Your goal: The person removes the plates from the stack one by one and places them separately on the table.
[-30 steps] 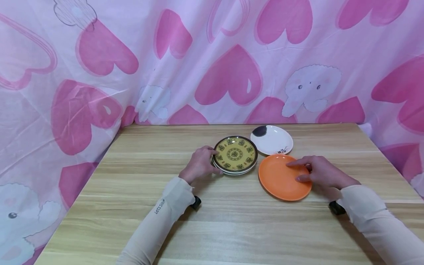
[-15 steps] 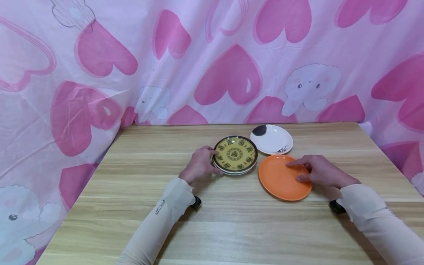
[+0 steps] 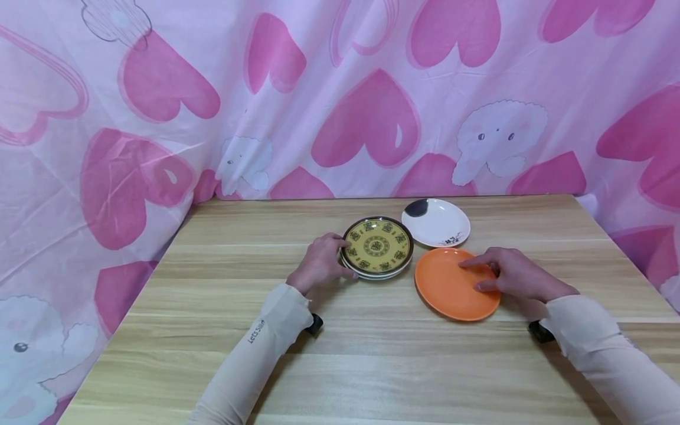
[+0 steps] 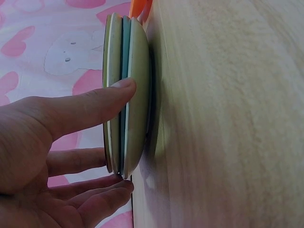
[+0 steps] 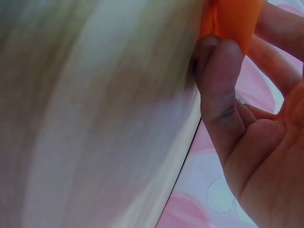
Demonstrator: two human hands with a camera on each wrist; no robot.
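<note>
A yellow plate (image 3: 376, 246) with a dark rim and dark printed motifs tops a stack of small plates at the middle of the table. My left hand (image 3: 321, 263) holds this stack at its left edge. In the left wrist view, the thumb (image 4: 121, 90) lies across the rims of the stacked plates (image 4: 137, 99), and the fingers reach the edge below. To the right lies an orange plate (image 3: 451, 286). My right hand (image 3: 517, 274) grips its right side, index finger over its face. The right wrist view shows the thumb (image 5: 221, 71) against the orange rim.
Behind the orange plate sits a white plate (image 3: 435, 223) with a black patch and a small flower print. All stand on a wood-grain table (image 3: 361, 366). A pink heart-patterned cloth (image 3: 366, 118) hangs along its back and sides.
</note>
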